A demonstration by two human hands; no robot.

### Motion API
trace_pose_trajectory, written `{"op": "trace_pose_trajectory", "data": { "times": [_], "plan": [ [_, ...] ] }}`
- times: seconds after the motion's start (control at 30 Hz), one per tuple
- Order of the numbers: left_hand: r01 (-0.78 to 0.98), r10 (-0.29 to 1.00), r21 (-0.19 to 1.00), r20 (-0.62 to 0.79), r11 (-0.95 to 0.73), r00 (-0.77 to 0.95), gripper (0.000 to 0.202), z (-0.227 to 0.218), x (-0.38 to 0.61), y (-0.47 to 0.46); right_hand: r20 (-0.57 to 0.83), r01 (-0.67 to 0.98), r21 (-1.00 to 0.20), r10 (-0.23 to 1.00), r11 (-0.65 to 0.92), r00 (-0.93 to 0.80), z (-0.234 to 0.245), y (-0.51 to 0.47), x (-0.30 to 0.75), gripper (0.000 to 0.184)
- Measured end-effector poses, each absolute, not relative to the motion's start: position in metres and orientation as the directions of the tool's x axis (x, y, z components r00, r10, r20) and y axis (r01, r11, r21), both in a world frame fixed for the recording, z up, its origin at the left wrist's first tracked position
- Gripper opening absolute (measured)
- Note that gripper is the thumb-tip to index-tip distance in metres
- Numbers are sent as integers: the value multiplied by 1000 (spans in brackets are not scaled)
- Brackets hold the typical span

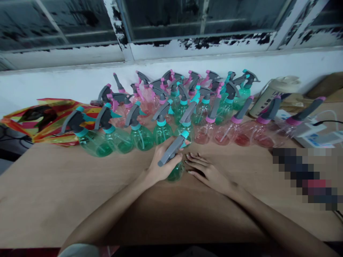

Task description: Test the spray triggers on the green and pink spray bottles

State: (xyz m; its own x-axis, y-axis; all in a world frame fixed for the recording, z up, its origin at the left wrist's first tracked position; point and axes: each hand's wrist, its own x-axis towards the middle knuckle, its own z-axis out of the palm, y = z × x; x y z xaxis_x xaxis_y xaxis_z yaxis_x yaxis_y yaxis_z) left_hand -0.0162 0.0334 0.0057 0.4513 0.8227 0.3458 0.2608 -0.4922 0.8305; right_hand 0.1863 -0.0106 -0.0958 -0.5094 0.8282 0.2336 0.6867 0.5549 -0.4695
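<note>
Green spray bottle point(175, 167), grey trigger, teal collar, in left hand point(160, 164).

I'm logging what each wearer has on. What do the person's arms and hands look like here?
Both forearms are bare, with no sleeves reaching them. The left hand and right hand show no gloves, rings, watch or bands. The fingernails on the right hand look fairly long.

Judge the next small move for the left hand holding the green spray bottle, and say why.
Probably slide the green spray bottle forward into the front row of green bottles. The left hand grips its body, it stands just short of that row, and the right hand lies flat on the table beside it.
</note>
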Motion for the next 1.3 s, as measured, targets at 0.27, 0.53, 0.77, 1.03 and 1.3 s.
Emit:
{"op": "trace_pose_trajectory", "data": {
  "times": [0.27,0.53,0.77,1.03,1.3],
  "plan": [
    [303,843,809,382,-503,379,15,5,-16,32,238,685,-479,832,549,-501,-96,-11,186,39],
    [282,833,820,362,-498,419,35,1,-16,35,257,674,-498,836,545,-485,-93,-12,185,38],
    [324,851,804,381,-498,362,33,-3,-17,32,269,667,-499,831,553,-487,-95,-11,186,40],
    [291,846,825,356,-484,397,36,2,-17,33,240,683,-472,827,557,-509,-97,-10,187,39],
    [283,849,834,348,-474,398,26,4,-17,32,269,660,-503,826,558,-495,-98,-10,187,40]
  ]
}}
